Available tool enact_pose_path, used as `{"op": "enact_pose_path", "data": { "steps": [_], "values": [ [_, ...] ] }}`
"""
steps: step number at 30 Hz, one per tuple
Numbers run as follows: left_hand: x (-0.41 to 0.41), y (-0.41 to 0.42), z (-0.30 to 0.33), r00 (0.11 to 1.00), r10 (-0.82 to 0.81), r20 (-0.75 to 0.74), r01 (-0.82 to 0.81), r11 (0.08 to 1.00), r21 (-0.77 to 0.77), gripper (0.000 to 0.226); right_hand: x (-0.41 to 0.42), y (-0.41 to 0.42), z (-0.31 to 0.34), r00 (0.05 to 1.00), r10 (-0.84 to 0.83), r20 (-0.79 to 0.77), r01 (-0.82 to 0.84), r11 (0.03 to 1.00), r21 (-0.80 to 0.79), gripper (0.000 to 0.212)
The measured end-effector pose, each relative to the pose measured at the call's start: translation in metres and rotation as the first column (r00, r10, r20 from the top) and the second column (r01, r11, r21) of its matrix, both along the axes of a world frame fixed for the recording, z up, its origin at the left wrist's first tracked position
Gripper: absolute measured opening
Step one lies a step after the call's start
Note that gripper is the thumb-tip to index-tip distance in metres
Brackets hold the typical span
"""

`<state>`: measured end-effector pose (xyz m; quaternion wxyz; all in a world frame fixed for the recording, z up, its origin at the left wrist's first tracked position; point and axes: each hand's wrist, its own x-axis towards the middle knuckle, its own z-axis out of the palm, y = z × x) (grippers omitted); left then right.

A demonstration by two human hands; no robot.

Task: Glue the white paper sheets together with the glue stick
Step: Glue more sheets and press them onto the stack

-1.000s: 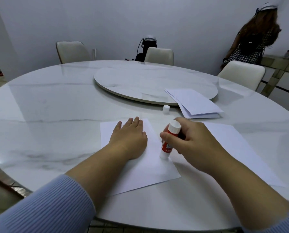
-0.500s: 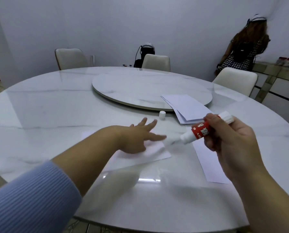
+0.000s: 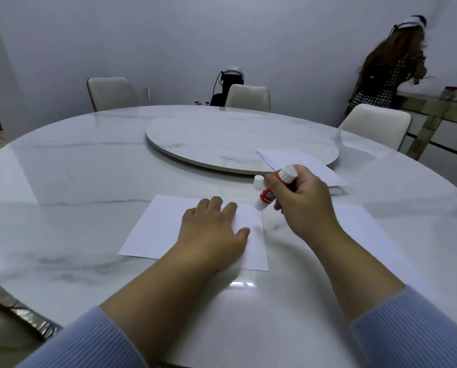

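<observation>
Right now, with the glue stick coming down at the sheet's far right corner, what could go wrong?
The glue stick tip sits right at the corner of the sheet, so a stroke may run off onto the table. The left hand pins only the sheet's right part; the left side could lift or swivel. The loose cap stands close behind the right hand and could get knocked.

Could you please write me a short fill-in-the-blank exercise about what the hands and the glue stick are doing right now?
1. The glue stick is held in the ____ hand.
2. The left hand lies flat on a sheet of ____.
3. The small white cap stands on the ____, apart from the stick.
4. The stick's tip points down at the sheet's far ____ corner.

Missing words: right; paper; table; right
</observation>
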<state>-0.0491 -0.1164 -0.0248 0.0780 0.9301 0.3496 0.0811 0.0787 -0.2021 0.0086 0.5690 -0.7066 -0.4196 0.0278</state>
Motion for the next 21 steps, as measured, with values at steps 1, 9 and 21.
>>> {"op": "enact_pose_path", "data": {
  "steps": [1,9,21],
  "values": [
    [0.001,0.001,-0.004,1.0,-0.01,-0.02,0.01,1.0,-0.027,0.06,0.001,0.005,-0.003,1.0,0.012,0.028,-0.01,0.999,-0.044,0.023],
    [0.006,0.005,-0.011,0.99,-0.041,-0.133,0.029,0.995,-0.094,0.061,0.0,0.014,-0.015,0.991,0.086,0.103,-0.067,0.982,-0.175,0.014],
    [0.006,0.007,-0.011,0.988,-0.048,-0.149,0.031,0.993,-0.116,0.062,-0.012,-0.025,-0.017,0.963,0.269,-0.015,-0.268,0.951,-0.154,0.034]
  ]
}}
